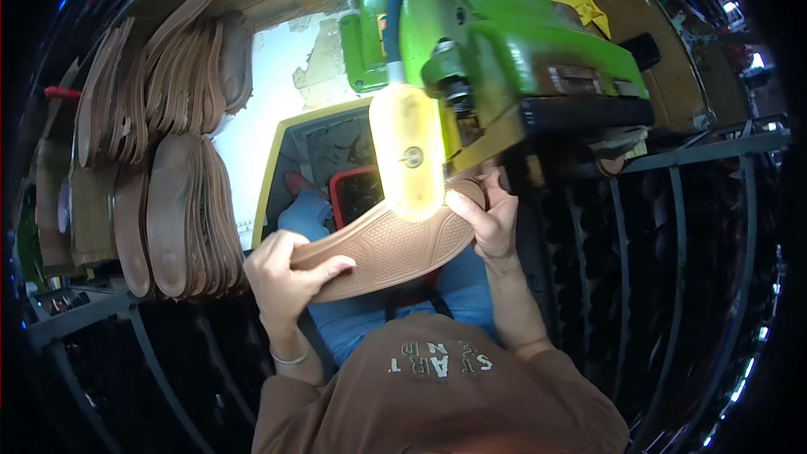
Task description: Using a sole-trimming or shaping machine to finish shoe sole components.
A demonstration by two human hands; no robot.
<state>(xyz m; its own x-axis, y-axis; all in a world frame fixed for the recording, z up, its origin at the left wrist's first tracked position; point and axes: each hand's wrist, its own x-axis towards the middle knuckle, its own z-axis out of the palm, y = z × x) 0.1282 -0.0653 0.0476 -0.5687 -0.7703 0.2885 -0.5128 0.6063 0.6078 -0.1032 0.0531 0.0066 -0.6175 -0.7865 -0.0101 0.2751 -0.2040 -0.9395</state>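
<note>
Between my two hands a brown shoe sole [399, 252] is stretched out, its textured face turned up and its length bowed in a curve. My left hand [286, 273] grips one end, thumb on the patterned face and fingers behind. At the other end my right hand [494, 217] pinches the edge, thumb on top. A lit yellow lamp [407, 147] hangs just beyond the sole and covers part of its far edge. Past the lamp stands a green machine [513, 34]; its working parts lie close to my right hand.
Brown soles stand in stacked rows [193, 210] at the left on a white worktop [262, 139]. A yellow-edged opening [273, 160] lies under the lamp. Metal racks [672, 261] rise on the right, and a yellow cloth [578, 4] lies behind the machine.
</note>
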